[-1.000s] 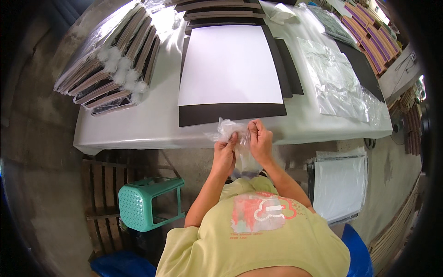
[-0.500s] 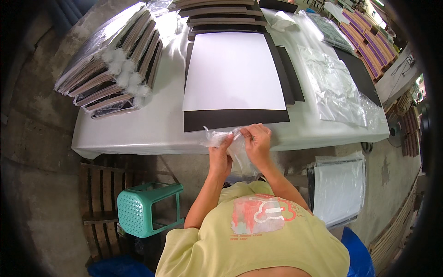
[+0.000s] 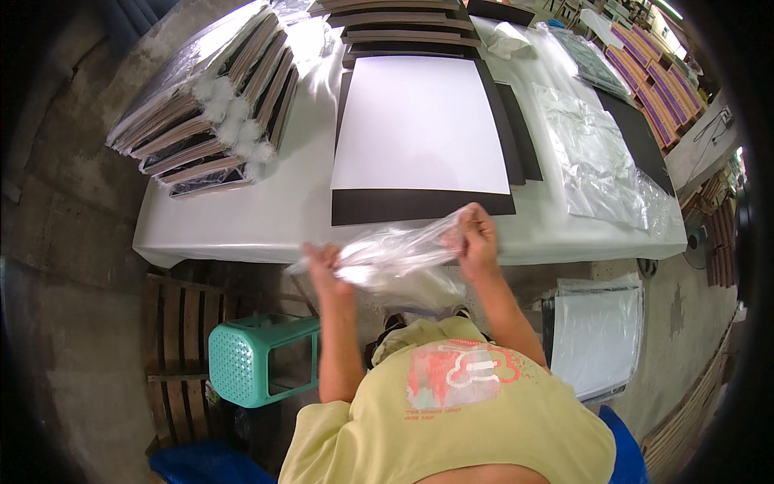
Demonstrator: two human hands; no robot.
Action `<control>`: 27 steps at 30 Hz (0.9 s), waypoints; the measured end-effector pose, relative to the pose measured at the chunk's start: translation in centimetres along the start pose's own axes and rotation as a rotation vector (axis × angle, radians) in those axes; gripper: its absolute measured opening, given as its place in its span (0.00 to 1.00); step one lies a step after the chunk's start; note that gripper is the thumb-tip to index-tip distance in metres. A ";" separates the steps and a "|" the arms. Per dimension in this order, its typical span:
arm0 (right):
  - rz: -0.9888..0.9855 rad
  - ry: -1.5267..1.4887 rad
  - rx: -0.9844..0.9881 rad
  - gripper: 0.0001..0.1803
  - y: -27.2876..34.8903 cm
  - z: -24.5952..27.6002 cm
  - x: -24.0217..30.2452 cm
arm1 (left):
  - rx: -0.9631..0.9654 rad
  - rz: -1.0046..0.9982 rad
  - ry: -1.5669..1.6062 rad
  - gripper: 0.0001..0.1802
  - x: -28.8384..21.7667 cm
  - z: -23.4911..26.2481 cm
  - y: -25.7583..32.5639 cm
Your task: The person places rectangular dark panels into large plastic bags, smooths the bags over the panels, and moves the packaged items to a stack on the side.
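Note:
A clear plastic bag [image 3: 395, 254] stretches between my hands at the table's front edge. My left hand [image 3: 326, 268], blurred by motion, grips its left end. The bag's right end is pinched in my right hand [image 3: 478, 238]. Just beyond the bag lies a white sheet [image 3: 419, 129] on top of a black board [image 3: 419, 206], with a strip of the board showing along the near side. Part of the bag's lower side hangs below the table edge.
Plastic-wrapped boards with white padding [image 3: 218, 113] are stacked at the left. More dark boards [image 3: 411, 36] rise behind the sheet. Clear plastic bags [image 3: 592, 153] lie at the right. A green stool [image 3: 258, 359] and a wrapped pile [image 3: 597, 339] stand below the table.
My hands have moved apart, the left one leftward and the right one slightly rightward and up. The bunched plastic bag is now spread wide between them.

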State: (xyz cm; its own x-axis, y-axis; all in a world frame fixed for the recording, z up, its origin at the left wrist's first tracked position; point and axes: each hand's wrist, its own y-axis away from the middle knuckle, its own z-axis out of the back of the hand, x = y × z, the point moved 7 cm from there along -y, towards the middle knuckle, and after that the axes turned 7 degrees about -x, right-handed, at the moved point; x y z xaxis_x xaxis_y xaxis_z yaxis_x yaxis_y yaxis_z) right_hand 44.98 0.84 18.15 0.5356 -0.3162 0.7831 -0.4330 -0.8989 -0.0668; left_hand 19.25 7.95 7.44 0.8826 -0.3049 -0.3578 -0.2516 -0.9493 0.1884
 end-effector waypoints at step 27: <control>-0.465 0.823 0.838 0.15 4.4 -2.2 2.2 | 0.118 -0.319 -0.969 0.16 -2.5 -14.6 6.9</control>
State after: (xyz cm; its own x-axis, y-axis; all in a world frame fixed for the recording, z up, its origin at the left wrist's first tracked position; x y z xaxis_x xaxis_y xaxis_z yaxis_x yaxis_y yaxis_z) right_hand 42.64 -3.17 20.98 -0.2257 0.0914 0.9699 0.4269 -0.8856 0.1828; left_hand 21.07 3.30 23.02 0.2288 0.0821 -0.9700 -0.1455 -0.9824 -0.1175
